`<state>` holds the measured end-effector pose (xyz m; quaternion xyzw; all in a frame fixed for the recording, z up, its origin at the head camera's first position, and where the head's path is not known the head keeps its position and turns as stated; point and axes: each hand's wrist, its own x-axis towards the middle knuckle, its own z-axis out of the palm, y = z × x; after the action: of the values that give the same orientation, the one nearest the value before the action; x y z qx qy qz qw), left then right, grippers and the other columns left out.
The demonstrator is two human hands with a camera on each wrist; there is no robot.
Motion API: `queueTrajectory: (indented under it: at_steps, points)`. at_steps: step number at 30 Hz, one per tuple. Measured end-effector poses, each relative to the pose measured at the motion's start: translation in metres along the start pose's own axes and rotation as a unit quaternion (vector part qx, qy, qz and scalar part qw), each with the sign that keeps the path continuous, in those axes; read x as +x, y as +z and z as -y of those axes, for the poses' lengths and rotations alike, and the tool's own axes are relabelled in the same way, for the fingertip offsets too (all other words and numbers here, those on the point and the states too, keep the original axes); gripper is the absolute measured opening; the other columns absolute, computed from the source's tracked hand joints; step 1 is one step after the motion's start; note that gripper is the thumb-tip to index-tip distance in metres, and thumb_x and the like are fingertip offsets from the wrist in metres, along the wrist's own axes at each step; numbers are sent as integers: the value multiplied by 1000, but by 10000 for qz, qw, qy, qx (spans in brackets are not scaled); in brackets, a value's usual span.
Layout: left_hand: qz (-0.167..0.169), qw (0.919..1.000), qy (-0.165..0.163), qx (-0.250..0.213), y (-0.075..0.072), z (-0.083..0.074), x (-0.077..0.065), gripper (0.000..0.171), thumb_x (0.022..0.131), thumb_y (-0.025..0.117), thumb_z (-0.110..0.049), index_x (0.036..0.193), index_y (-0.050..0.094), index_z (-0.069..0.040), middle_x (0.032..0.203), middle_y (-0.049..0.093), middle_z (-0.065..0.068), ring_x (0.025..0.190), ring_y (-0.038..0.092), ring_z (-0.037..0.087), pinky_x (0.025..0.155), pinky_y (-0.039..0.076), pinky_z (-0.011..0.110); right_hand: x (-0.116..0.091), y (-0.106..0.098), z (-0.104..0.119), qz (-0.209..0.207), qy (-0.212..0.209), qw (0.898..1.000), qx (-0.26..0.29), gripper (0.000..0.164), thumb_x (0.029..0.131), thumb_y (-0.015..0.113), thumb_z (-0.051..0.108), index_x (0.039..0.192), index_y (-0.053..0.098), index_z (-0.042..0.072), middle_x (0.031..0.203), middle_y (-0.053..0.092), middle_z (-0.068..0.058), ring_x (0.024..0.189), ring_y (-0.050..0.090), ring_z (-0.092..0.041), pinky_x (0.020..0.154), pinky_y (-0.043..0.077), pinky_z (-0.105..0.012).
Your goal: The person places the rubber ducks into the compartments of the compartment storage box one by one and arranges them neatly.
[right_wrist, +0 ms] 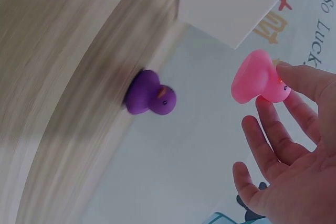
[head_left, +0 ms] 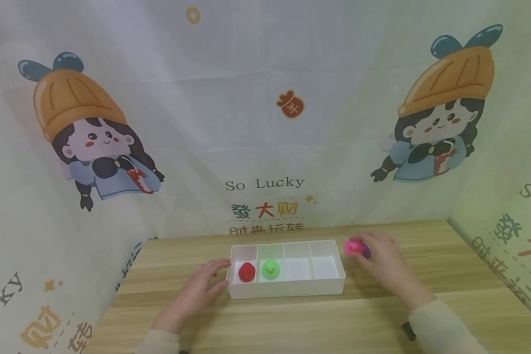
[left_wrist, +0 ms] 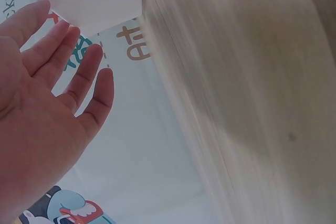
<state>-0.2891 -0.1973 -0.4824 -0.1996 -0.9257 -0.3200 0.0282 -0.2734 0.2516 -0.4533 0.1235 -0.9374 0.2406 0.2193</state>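
Observation:
Between the thumb and fingers of my right hand (head_left: pixel 382 258) a pink rubber duck (right_wrist: pixel 254 80) is pinched by its head, raised off the table. Below it on the wood stands a purple rubber duck (right_wrist: pixel 147 93), partly hidden behind the pink one in the head view. A white box (head_left: pixel 287 289) with several compartments lies to the left of that hand. Its leftmost compartment holds a red rubber duck (head_left: pixel 247 272), and a green rubber duck (head_left: pixel 271 269) sits in the one beside it. My left hand (head_left: pixel 199 287) has its fingertips at the box's left end, fingers loosely extended.
The wooden table (head_left: pixel 265 324) reaches back to a pale printed cloth (head_left: pixel 194 147), which hangs behind it and along both sides. The box's thin dividers and low walls stand up from the tabletop.

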Motion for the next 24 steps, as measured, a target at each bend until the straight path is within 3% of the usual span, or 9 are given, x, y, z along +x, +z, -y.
queueTrajectory:
  at_steps: [13, 19, 24]
  points:
    - [-44, 10000, 32, -31, 1, -1, -1, 46, 98, 69, -12, 143, 59, -9, 150, 58, 6, 122, 59, 36, 105, 53, 55, 4, 9, 24, 84, -85, 9995, 291, 31, 87, 82, 14, 116, 73, 12, 112, 73, -9, 108, 62, -33, 103, 38, -60]
    - [-30, 10000, 5, -49, 0, -2, -1, 47, 99, 69, -13, 144, 58, -9, 151, 57, 7, 124, 59, 35, 107, 52, 56, 6, 18, 31, 150, -150, 9993, 315, 33, 87, 82, 12, 118, 72, 11, 119, 72, -10, 120, 61, -37, 108, 37, -63]
    - [-35, 10000, 46, -57, 0, -3, -1, 47, 99, 69, -13, 144, 58, -7, 151, 56, 9, 124, 59, 36, 107, 52, 56, 8, 23, 39, 135, -210, 9991, 345, 35, 85, 85, 14, 118, 72, 12, 118, 72, -9, 119, 61, -35, 108, 37, -64]
